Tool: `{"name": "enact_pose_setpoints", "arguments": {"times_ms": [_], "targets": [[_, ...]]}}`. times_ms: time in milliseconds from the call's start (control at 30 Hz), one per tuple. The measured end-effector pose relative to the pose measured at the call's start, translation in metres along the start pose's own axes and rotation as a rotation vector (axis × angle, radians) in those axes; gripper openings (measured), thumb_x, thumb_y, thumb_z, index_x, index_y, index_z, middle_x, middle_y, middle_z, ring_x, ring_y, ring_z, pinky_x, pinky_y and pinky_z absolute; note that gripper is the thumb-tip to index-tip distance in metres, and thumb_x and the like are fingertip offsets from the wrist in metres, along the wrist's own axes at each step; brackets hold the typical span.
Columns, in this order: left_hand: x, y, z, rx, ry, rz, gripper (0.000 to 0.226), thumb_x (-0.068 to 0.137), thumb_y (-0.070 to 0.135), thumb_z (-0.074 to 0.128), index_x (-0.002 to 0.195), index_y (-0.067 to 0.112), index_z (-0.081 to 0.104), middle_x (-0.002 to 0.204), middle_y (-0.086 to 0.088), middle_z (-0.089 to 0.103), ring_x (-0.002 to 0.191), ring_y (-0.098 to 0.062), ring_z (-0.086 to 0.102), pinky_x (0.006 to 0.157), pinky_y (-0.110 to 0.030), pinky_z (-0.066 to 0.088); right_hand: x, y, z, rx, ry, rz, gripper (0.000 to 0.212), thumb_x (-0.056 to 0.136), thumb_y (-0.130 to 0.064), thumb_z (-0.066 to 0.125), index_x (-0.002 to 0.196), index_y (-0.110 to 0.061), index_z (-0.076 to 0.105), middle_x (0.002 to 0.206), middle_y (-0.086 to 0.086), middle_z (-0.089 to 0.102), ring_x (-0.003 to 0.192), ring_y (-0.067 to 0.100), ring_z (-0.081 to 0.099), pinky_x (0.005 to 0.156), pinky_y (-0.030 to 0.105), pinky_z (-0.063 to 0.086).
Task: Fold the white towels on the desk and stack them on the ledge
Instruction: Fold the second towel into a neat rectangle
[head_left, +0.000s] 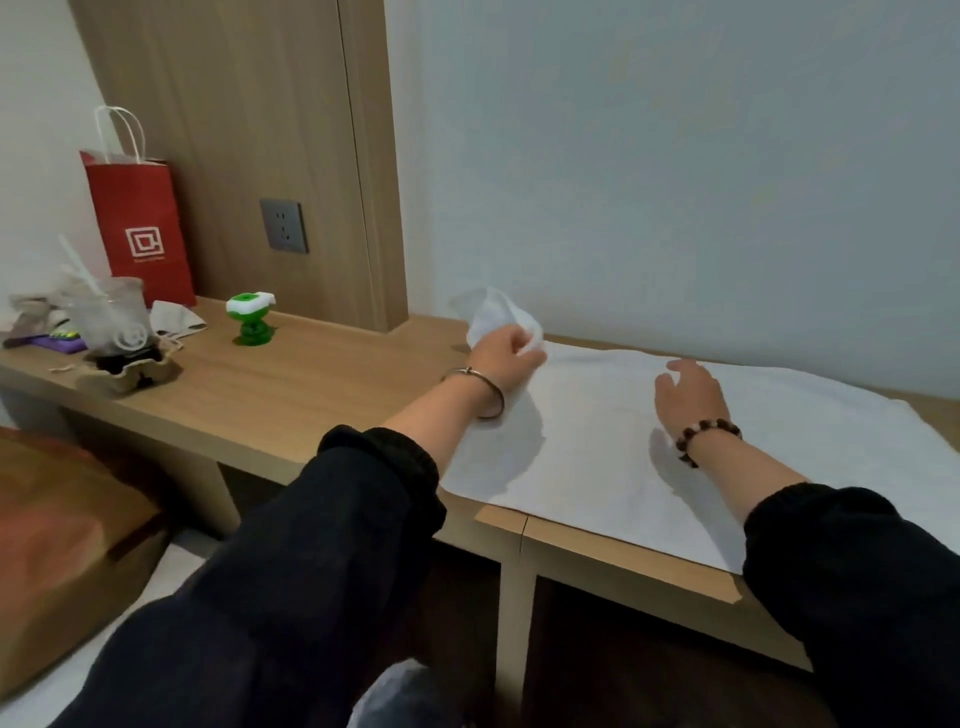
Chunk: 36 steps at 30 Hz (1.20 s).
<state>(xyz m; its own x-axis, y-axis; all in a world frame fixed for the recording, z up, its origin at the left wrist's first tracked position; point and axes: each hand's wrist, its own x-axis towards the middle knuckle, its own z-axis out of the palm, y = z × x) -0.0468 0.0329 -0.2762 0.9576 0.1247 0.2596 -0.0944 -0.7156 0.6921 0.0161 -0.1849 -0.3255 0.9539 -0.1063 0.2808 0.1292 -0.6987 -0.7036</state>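
on wood desk (311, 395), left hand (501, 358) pinches towel (597, 441)

Wooden desk (311, 395): white towel (623, 441) spread rt; cup (111, 317), green toy (252, 319), red bag (140, 223) lt.

left hand (506, 358) gripping towel (649, 447) corner — raised

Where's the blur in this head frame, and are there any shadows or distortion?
Head view: the white towel smears at its lifted corner, gripped by the left hand; the right hand is slightly soft; both wrists cast soft shadows on the towel; the wooden panel leans from wide-angle distortion.
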Motion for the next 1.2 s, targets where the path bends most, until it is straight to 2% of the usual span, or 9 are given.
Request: {"name": "enact_pose_setpoints", "arguments": {"times_ms": [67, 200, 300, 400, 767, 900, 1033, 1100, 1200], "targets": [[-0.014, 0.030, 0.040, 0.069, -0.313, 0.126, 0.021, 0.093, 0.032, 0.055, 0.102, 0.014, 0.060, 0.108, -0.004, 0.061, 0.101, -0.019, 0.054, 0.078, -0.013, 0.037, 0.010, 0.015, -0.027, 0.013, 0.085, 0.059, 0.038, 0.098, -0.020, 0.039, 0.131, -0.003, 0.047, 0.133, 0.020, 0.049, 0.117, 0.034, 0.049, 0.084, 0.033, 0.038], [-0.046, 0.040, 0.104, 0.482, -0.684, 0.177, 0.062, 0.096, 0.054, 0.035, 0.144, 0.014, 0.031, 0.153, -0.009, 0.028, 0.140, -0.029, 0.025, 0.113, -0.046, 0.019, 0.014, 0.044, -0.056, -0.073, 0.015, 0.118, 0.040, 0.100, -0.023, 0.033, 0.136, -0.009, 0.041, 0.135, 0.018, 0.048, 0.116, 0.034, 0.049, 0.083, 0.033, 0.037], [-0.058, 0.028, 0.124, 0.662, -0.643, 0.181, 0.072, 0.091, 0.066, 0.028, 0.151, 0.031, 0.008, 0.160, 0.001, -0.006, 0.146, -0.027, -0.007, 0.111, -0.065, 0.000, 0.007, 0.059, -0.059, -0.193, -0.225, 0.198, 0.035, 0.101, -0.020, 0.030, 0.129, -0.007, 0.046, 0.133, 0.018, 0.049, 0.115, 0.031, 0.050, 0.084, 0.030, 0.036], [-0.059, 0.019, 0.126, 0.660, -0.606, 0.217, 0.067, 0.091, 0.067, 0.023, 0.149, 0.040, 0.006, 0.159, 0.006, -0.010, 0.146, -0.025, -0.011, 0.108, -0.066, -0.004, -0.008, 0.068, -0.056, -0.499, -0.352, 0.098, 0.028, 0.100, -0.021, 0.035, 0.122, -0.008, 0.048, 0.133, 0.013, 0.044, 0.120, 0.029, 0.043, 0.093, 0.031, 0.037], [-0.019, 0.011, 0.084, 0.863, -0.444, 0.118, 0.047, 0.099, 0.044, 0.020, 0.124, 0.023, 0.054, 0.144, 0.004, 0.041, 0.144, -0.025, 0.013, 0.106, -0.066, 0.008, -0.028, 0.024, -0.044, -0.963, -0.408, -0.109, 0.034, 0.098, -0.023, 0.033, 0.117, -0.007, 0.056, 0.114, 0.010, 0.061, 0.097, 0.026, 0.060, 0.077, 0.031, 0.048], [-0.015, 0.005, 0.089, 0.664, -0.358, -0.069, 0.047, 0.092, 0.054, 0.030, 0.114, 0.018, 0.052, 0.129, -0.006, 0.054, 0.123, -0.028, 0.042, 0.103, -0.052, 0.028, -0.028, 0.007, -0.038, -0.736, -0.481, -0.070, 0.025, 0.089, -0.020, 0.040, 0.073, -0.009, 0.056, 0.069, 0.007, 0.065, 0.049, 0.019, 0.058, 0.049, 0.021, 0.042], [-0.019, -0.016, 0.099, 0.657, -0.466, -0.052, 0.072, 0.090, 0.063, 0.030, 0.149, 0.033, 0.003, 0.159, 0.006, 0.006, 0.145, -0.027, 0.003, 0.109, -0.063, 0.011, -0.030, 0.028, -0.031, -0.845, -0.340, -0.214, 0.030, 0.086, -0.018, 0.044, 0.115, -0.013, 0.046, 0.124, 0.009, 0.048, 0.105, 0.026, 0.049, 0.081, 0.034, 0.042], [-0.015, -0.024, 0.102, 0.704, -0.475, -0.017, 0.068, 0.091, 0.065, 0.023, 0.148, 0.040, -0.004, 0.159, 0.009, -0.008, 0.146, -0.025, -0.009, 0.108, -0.065, 0.003, -0.027, 0.046, -0.026, -0.801, -0.335, -0.231, 0.060, 0.087, -0.016, 0.042, 0.144, -0.015, 0.021, 0.151, 0.009, 0.021, 0.135, 0.028, 0.026, 0.107, 0.041, 0.029], [-0.005, -0.027, 0.107, 0.752, -0.497, -0.004, 0.063, 0.091, 0.067, 0.016, 0.147, 0.045, -0.003, 0.158, 0.011, -0.013, 0.146, -0.023, -0.013, 0.107, -0.067, 0.000, -0.012, 0.064, -0.024, -0.714, -0.387, -0.161, 0.060, 0.094, -0.021, 0.033, 0.150, -0.022, 0.010, 0.158, 0.004, 0.009, 0.144, 0.024, 0.013, 0.116, 0.047, 0.013]]}}
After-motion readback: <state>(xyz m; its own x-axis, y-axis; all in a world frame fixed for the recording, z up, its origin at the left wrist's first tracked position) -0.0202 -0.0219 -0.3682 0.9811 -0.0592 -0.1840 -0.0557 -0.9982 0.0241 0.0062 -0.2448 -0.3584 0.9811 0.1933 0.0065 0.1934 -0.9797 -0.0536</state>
